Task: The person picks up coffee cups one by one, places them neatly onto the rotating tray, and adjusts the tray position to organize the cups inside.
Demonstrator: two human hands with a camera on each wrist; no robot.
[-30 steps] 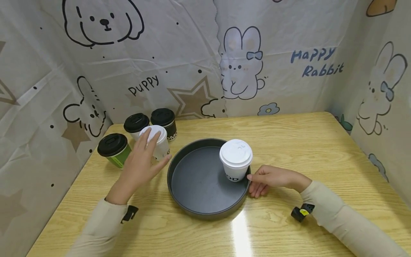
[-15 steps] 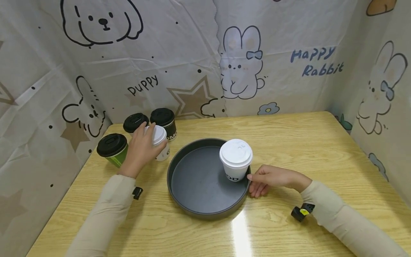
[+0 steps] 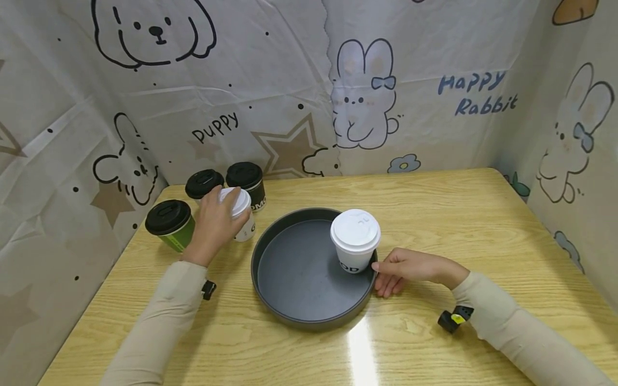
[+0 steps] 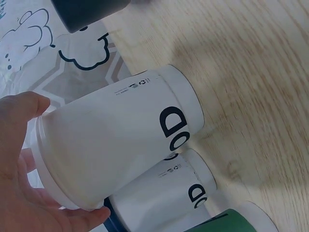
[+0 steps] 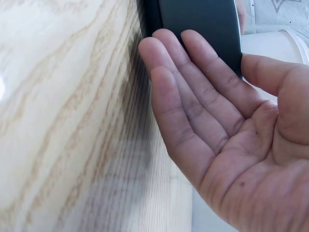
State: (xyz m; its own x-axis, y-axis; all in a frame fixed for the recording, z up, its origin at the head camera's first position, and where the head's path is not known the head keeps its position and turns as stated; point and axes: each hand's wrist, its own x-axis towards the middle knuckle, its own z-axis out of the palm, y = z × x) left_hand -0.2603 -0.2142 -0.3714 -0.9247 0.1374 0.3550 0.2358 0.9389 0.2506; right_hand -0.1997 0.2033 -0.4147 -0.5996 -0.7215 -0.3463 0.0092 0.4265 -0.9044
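Note:
My left hand [image 3: 214, 222] holds a white paper coffee cup [image 3: 245, 229] from above, thumb and fingers around its white lid [image 4: 46, 159]. The cup stands upright on the table, left of a round dark grey pan [image 3: 309, 273]. Inside the pan, by its right wall, is another white lidded cup [image 3: 354, 238]. My right hand [image 3: 407, 268] pinches the pan's right edge; in the right wrist view its thumb [image 5: 263, 72] is at the rim and the fingers lie against the outer wall [image 5: 203, 21].
Behind and beside the left hand stand a black cup [image 3: 246, 179], a black-lidded white cup [image 3: 203, 182] and a green cup [image 3: 178, 236] with a black lid. A printed cloth [image 3: 270, 80] walls the wooden table [image 3: 444, 214] at the back and sides.
My left hand has moved slightly right and its spread fingers have closed around the white cup's lid. My right hand, the pan and the cup inside it have stayed in place.

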